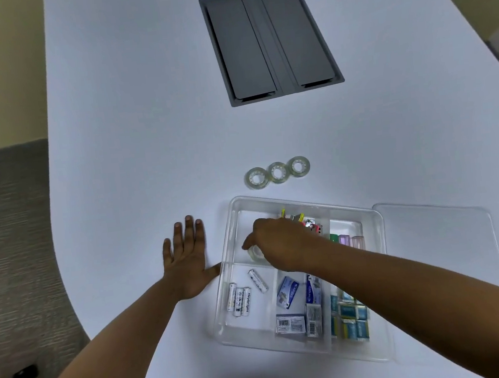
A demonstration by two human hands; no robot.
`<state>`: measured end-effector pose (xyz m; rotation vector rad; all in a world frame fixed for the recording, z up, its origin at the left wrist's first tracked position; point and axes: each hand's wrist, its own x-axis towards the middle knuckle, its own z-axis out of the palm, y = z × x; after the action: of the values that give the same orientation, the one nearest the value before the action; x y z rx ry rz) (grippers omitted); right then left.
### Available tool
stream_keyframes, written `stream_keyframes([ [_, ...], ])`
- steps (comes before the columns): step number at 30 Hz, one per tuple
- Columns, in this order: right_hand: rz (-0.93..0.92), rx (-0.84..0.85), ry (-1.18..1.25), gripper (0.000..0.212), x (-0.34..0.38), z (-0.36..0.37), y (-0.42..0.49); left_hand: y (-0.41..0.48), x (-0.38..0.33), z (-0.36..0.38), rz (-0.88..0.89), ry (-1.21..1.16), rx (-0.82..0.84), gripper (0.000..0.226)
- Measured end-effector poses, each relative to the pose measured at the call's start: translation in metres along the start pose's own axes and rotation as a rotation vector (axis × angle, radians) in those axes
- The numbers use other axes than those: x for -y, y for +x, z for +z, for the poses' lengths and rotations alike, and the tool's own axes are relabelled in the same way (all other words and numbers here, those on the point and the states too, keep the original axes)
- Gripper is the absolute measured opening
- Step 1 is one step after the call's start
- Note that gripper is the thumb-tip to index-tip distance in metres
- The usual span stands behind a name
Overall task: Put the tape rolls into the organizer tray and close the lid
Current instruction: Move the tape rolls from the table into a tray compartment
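Observation:
Three clear tape rolls (277, 172) lie in a row on the white table just beyond the clear organizer tray (228, 237). My right hand (281, 244) reaches into the tray's far-left compartment, fingers closed on a fourth clear tape roll (255, 253) low in that compartment. My left hand (187, 257) rests flat on the table, fingers spread, its thumb touching the tray's left wall. The tray's clear lid (442, 248) lies flat on the table to the right of the tray.
The tray's other compartments hold batteries (240, 301), blue and white boxes (297, 304), small teal packets (349, 317) and coloured clips (304, 220). A grey cable hatch (270, 43) is set into the far tabletop. The table's curved left edge drops to grey carpet (17, 244).

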<state>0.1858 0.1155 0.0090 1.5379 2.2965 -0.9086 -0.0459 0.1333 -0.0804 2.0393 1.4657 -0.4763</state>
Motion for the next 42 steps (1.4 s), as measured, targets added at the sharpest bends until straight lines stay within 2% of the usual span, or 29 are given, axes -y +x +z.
stream_keyframes([
  [7, -0.025, 0.021, -0.211, 0.057, 0.004, 0.005, 0.001, -0.001, -0.001, -0.001, -0.001, 0.001, -0.003, 0.106],
  [13, 0.024, 0.029, -0.162, 0.070, -0.002, 0.008, -0.002, -0.003, -0.003, -0.003, 0.003, -0.012, 0.006, 0.105],
  [16, 0.023, 0.079, -0.056, 0.065, -0.006, -0.001, -0.004, -0.004, -0.004, -0.004, 0.000, -0.005, 0.009, 0.105],
  [18, 0.029, 0.016, 0.100, 0.061, -0.007, -0.009, -0.006, -0.003, -0.002, -0.002, -0.001, -0.008, 0.003, 0.105],
  [20, 0.055, -0.157, 0.206, 0.049, -0.013, -0.021, -0.007, 0.000, 0.000, 0.002, -0.002, -0.002, -0.007, 0.105],
  [23, 0.121, -0.442, 0.255, 0.032, -0.038, -0.043, -0.003, 0.001, 0.003, 0.004, 0.002, 0.013, -0.005, 0.104],
  [25, 0.208, -0.535, 0.286, 0.032, -0.064, -0.054, 0.004, 0.001, 0.003, 0.004, 0.004, 0.010, -0.005, 0.103],
  [29, 0.429, -0.498, 0.309, 0.049, -0.115, -0.054, 0.022, 0.001, 0.002, 0.005, 0.000, 0.012, -0.014, 0.104],
  [35, 0.488, -0.436, 0.264, 0.066, -0.141, -0.038, 0.040, 0.001, 0.003, 0.005, -0.004, 0.022, -0.012, 0.103],
  [42, 0.546, -0.506, 0.200, 0.052, -0.140, -0.036, 0.044, 0.001, 0.003, 0.004, -0.005, 0.016, -0.008, 0.103],
])
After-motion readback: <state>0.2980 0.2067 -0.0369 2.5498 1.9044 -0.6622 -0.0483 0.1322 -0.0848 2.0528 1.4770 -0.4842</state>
